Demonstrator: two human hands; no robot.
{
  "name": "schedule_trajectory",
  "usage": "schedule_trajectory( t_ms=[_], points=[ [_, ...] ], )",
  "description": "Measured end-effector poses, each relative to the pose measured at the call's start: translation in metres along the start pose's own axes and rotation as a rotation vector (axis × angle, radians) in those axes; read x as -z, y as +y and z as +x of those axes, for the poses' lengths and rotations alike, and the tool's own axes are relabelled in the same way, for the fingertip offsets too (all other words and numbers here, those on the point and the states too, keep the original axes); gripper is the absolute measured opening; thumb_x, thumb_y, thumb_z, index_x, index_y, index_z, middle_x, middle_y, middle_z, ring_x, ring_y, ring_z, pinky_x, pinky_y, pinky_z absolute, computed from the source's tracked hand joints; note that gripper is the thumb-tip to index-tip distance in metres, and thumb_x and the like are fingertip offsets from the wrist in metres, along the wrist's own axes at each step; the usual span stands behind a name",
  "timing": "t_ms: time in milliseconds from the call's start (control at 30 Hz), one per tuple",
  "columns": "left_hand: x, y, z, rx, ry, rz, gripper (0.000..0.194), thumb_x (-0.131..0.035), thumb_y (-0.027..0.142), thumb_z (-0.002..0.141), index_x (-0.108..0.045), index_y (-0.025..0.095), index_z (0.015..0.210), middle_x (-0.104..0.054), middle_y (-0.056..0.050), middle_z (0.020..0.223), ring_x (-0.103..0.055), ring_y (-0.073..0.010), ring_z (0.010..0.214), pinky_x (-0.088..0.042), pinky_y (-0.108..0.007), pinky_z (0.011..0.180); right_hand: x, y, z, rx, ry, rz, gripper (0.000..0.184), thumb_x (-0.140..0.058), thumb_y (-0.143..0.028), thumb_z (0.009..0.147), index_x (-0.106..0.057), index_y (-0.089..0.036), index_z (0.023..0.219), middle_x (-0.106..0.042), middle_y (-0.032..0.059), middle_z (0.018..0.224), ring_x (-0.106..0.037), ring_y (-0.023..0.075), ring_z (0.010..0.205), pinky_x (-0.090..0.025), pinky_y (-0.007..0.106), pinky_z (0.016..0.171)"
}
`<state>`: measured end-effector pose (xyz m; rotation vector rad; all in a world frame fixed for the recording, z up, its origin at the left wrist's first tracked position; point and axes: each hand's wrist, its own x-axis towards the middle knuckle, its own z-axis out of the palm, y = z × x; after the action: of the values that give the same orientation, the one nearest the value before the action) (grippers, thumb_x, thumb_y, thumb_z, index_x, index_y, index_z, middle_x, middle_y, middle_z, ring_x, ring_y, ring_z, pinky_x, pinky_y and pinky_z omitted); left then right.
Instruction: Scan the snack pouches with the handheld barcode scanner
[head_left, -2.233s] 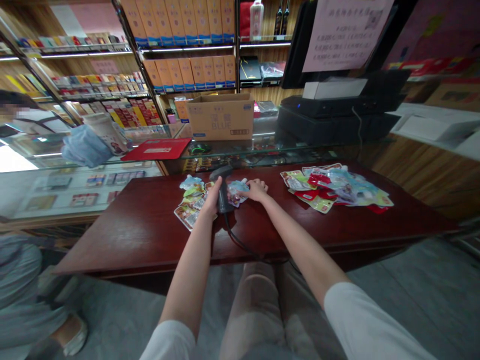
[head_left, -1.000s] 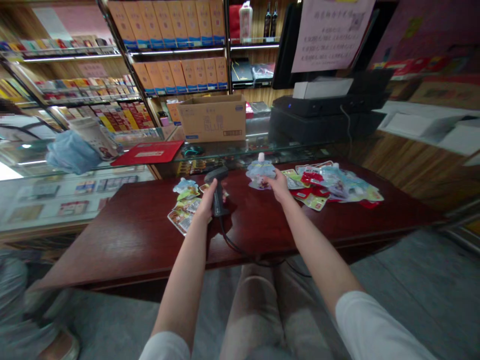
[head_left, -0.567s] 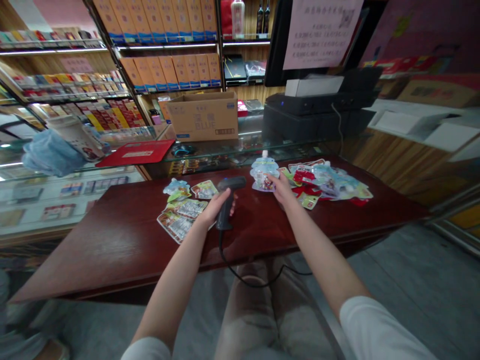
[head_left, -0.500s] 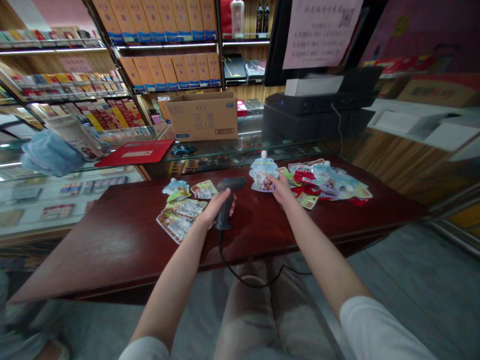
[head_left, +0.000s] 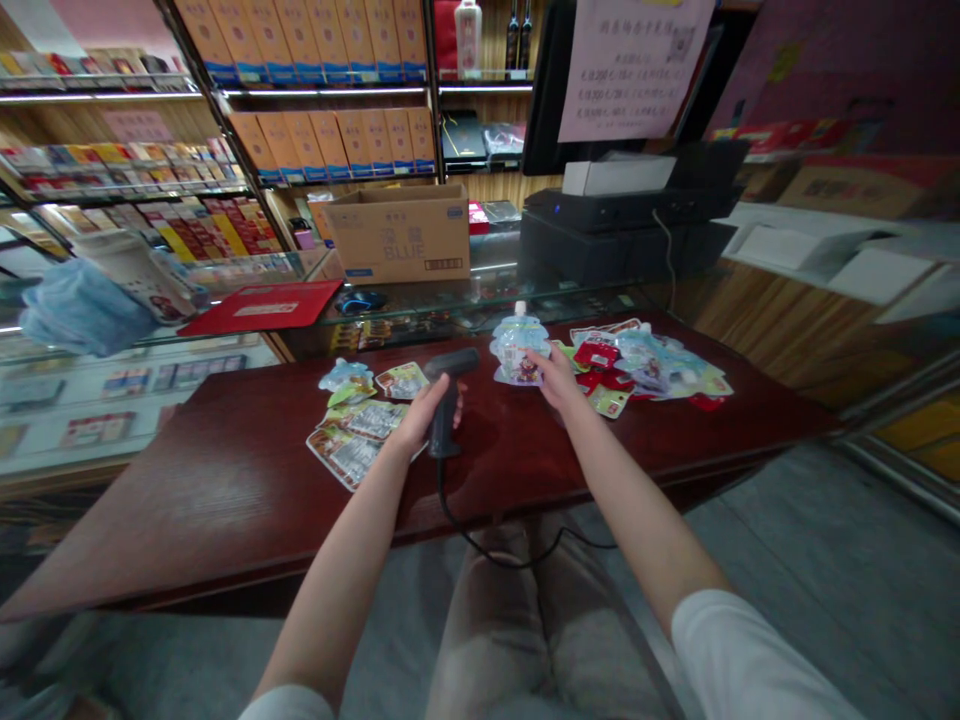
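Observation:
My left hand point(head_left: 420, 412) grips the handle of a black corded barcode scanner point(head_left: 447, 398), held upright over the dark red wooden table point(head_left: 225, 470) with its head turned to the right. My right hand point(head_left: 553, 376) holds up a pale blue spouted pouch point(head_left: 517, 345) with a white cap, just right of the scanner's head. A small spread of flat snack packets point(head_left: 360, 425) lies left of the scanner. A larger heap of colourful packets point(head_left: 645, 365) lies to the right of my right hand.
Behind the table runs a glass display counter point(head_left: 420, 300) carrying a cardboard box point(head_left: 401, 232), a red pad point(head_left: 259, 305), a computer mouse point(head_left: 360, 299) and a black printer point(head_left: 622, 225). Shelves of boxed goods point(head_left: 337, 90) fill the back wall. The scanner's cable point(head_left: 487, 545) hangs over my lap.
My right hand picked the blue pouch from the left pile, carried it right and now holds it up beside the scanner. My left hand turned the scanner's head toward it. The view shifted leftward.

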<state>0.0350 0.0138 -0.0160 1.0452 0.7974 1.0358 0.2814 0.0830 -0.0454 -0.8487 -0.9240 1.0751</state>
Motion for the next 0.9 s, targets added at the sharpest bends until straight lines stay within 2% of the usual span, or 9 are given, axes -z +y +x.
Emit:
schedule_trajectory(
  t_ms=[133, 233, 300, 367, 433, 533, 633, 800, 900],
  points=[
    [0.003, 0.002, 0.001, -0.005, 0.038, -0.015, 0.066, -0.075, 0.071, 0.066, -0.067, 0.012, 0.094, -0.060, 0.001, 0.066, -0.057, -0.0090, 0.049, -0.046, -0.021, 0.045, 0.014, -0.017, 0.005, 0.144, 0.076, -0.192, 0.040, -0.077, -0.044, 0.064, -0.063, -0.023, 0.094, -0.072, 0.0024, 0.090, -0.069, 0.0238, 0.090, -0.057, 0.042, 0.087],
    [0.005, 0.002, 0.003, -0.020, 0.081, -0.028, 0.063, -0.074, 0.070, 0.068, -0.067, 0.012, 0.093, -0.060, 0.001, 0.066, -0.057, -0.0092, 0.048, -0.047, -0.021, 0.045, 0.046, -0.042, 0.020, 0.351, 0.206, -0.444, 0.051, -0.074, -0.040, 0.065, -0.060, -0.022, 0.110, -0.070, 0.0065, 0.110, -0.066, 0.0246, 0.098, -0.053, 0.044, 0.094],
    [0.005, 0.003, 0.003, -0.031, 0.104, -0.040, 0.061, -0.074, 0.068, 0.069, -0.066, 0.013, 0.092, -0.060, 0.001, 0.066, -0.057, -0.0091, 0.048, -0.047, -0.021, 0.045, 0.075, -0.061, 0.032, 0.422, 0.301, -0.651, 0.062, -0.073, -0.035, 0.064, -0.054, -0.020, 0.121, -0.066, 0.0109, 0.118, -0.065, 0.0258, 0.101, -0.051, 0.045, 0.094],
    [0.004, 0.005, 0.003, -0.037, 0.119, -0.050, 0.059, -0.074, 0.067, 0.070, -0.066, 0.012, 0.091, -0.060, 0.000, 0.065, -0.056, -0.0090, 0.048, -0.047, -0.021, 0.045, 0.106, -0.077, 0.042, 0.409, 0.390, -0.876, 0.062, -0.071, -0.031, 0.065, -0.053, -0.019, 0.123, -0.065, 0.0129, 0.118, -0.064, 0.0270, 0.100, -0.050, 0.046, 0.093],
    [0.002, 0.006, 0.002, -0.034, 0.124, -0.051, 0.057, -0.073, 0.066, 0.071, -0.066, 0.012, 0.090, -0.060, 0.000, 0.065, -0.056, -0.0090, 0.048, -0.046, -0.021, 0.044, 0.131, -0.087, 0.048, 0.344, 0.454, -1.064, 0.052, -0.068, -0.029, 0.067, -0.055, -0.020, 0.117, -0.065, 0.0132, 0.115, -0.062, 0.0285, 0.101, -0.048, 0.047, 0.094],
    [0.000, 0.008, 0.000, -0.033, 0.122, -0.042, 0.056, -0.073, 0.065, 0.073, -0.067, 0.012, 0.090, -0.060, 0.000, 0.066, -0.056, -0.0087, 0.048, -0.046, -0.021, 0.045, 0.155, -0.089, 0.050, 0.218, 0.497, -1.286, 0.046, -0.067, -0.029, 0.069, -0.058, -0.018, 0.112, -0.065, 0.0151, 0.107, -0.060, 0.0313, 0.102, -0.045, 0.050, 0.095],
    [0.000, 0.009, -0.001, -0.028, 0.125, -0.035, 0.055, -0.072, 0.065, 0.074, -0.066, 0.013, 0.090, -0.060, 0.000, 0.066, -0.056, -0.0086, 0.048, -0.046, -0.021, 0.046, 0.164, -0.082, 0.047, 0.201, 0.500, -1.418, 0.041, -0.065, -0.034, 0.070, -0.063, -0.015, 0.106, -0.063, 0.0175, 0.108, -0.056, 0.0339, 0.106, -0.042, 0.054, 0.096],
    [0.003, 0.009, 0.001, -0.004, 0.153, -0.040, 0.056, -0.070, 0.066, 0.074, -0.066, 0.013, 0.091, -0.060, 0.000, 0.066, -0.055, -0.0087, 0.048, -0.046, -0.021, 0.046, 0.162, -0.076, 0.042, 0.195, 0.474, -1.390, 0.034, -0.060, -0.039, 0.076, -0.069, -0.017, 0.099, -0.061, 0.0164, 0.114, -0.053, 0.0335, 0.108, -0.040, 0.058, 0.097],
    [0.006, 0.012, 0.000, -0.002, 0.165, -0.053, 0.058, -0.070, 0.067, 0.074, -0.065, 0.013, 0.093, -0.060, 0.001, 0.066, -0.054, -0.0081, 0.047, -0.045, -0.021, 0.044, 0.156, -0.078, 0.035, 0.177, 0.498, -1.402, 0.036, -0.059, -0.038, 0.078, -0.070, -0.017, 0.105, -0.058, 0.0177, 0.126, -0.048, 0.0372, 0.117, -0.036, 0.060, 0.100]
  ],
)
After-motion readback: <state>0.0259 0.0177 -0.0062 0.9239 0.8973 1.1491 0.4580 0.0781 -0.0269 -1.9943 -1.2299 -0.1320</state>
